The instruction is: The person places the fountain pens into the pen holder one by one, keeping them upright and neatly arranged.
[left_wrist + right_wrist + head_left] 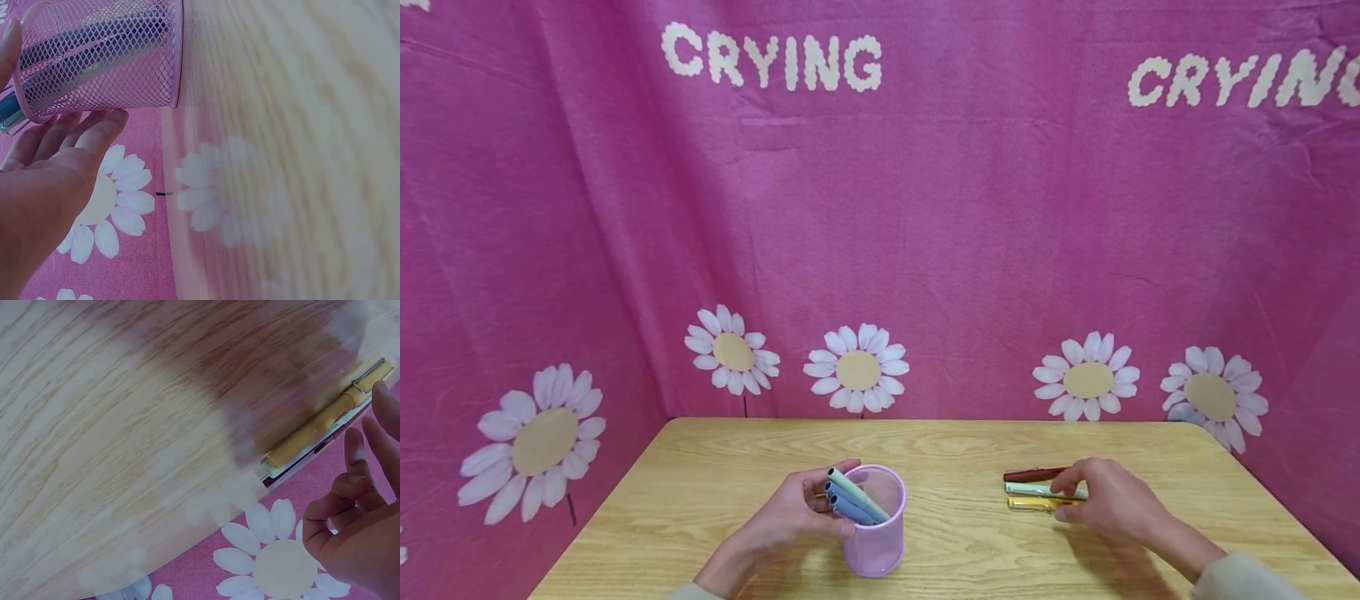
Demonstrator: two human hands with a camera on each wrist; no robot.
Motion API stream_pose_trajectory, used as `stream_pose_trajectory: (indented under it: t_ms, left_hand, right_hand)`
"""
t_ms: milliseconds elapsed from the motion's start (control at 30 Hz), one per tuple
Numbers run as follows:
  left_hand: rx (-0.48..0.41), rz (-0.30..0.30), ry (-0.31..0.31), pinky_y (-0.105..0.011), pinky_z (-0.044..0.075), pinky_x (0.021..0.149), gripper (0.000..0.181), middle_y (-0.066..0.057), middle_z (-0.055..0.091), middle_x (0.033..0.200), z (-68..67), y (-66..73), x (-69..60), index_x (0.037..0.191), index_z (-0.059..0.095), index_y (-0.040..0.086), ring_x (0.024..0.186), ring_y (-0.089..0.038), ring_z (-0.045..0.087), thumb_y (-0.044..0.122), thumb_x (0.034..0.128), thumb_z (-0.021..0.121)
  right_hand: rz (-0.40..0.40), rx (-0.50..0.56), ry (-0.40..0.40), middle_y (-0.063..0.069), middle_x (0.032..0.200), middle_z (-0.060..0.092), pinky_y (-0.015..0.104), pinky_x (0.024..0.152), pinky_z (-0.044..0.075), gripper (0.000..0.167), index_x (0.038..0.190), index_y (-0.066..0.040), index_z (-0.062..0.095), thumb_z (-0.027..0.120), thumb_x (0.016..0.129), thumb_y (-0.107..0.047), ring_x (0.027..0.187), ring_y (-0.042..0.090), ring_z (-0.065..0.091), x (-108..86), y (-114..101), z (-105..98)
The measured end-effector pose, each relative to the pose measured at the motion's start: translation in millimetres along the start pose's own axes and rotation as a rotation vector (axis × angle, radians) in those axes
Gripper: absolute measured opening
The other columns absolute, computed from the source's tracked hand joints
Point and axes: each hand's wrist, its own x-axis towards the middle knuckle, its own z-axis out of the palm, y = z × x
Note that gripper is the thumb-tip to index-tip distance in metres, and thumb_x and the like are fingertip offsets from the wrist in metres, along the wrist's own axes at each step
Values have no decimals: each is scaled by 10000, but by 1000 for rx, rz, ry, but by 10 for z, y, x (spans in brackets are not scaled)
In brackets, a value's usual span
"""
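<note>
Pink mesh of the cup [883, 548] should be kept steady in the grip of the left hand [782, 512], and the yellow pen [1030, 504], near the loosely parted, seemingly empty fingertips of the right hand [1116, 500], is best pinched without the pale pen [1026, 489] being nudged.

Head cam's high, looking fwd & down over the tabletop [955, 554] to the pink backdrop [970, 208]; L wrist cam's close in, turned sideways, sharing the mesh cup [106, 69] w/ head; R wrist cam's near, tilted, sharing the pens [315, 432] w/ head.
</note>
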Motion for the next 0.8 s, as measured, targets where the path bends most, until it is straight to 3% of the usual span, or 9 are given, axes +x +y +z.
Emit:
stream_pose_trajectory:
  t_ms: [400,600,800]
  left_hand:
    - [-1,12,-7,-275,528,952,713,-259,557,1490,6,38,-22,1474,527,-111,1136,-207,662,13,856,861]
    - [5,-2,-4,-278,537,936,734,-283,616,1399,1,26,-6,1483,525,-98,1096,-204,670,28,849,873]
    - [-4,-18,4,-282,539,934,733,-269,614,1412,9,25,-7,1485,533,-83,1097,-224,667,31,847,876]
  right_hand:
    - [-23,-13,-21,-110,808,606,356,629,463,262,882,-240,821,961,671,-170,743,113,537,35,11,78]
    - [-23,4,-41,-109,869,672,408,692,518,254,885,-238,822,965,686,-169,802,123,593,37,23,88]
    - [-35,2,-38,-115,884,694,454,741,552,261,889,-231,825,984,685,-202,854,153,651,29,31,105]
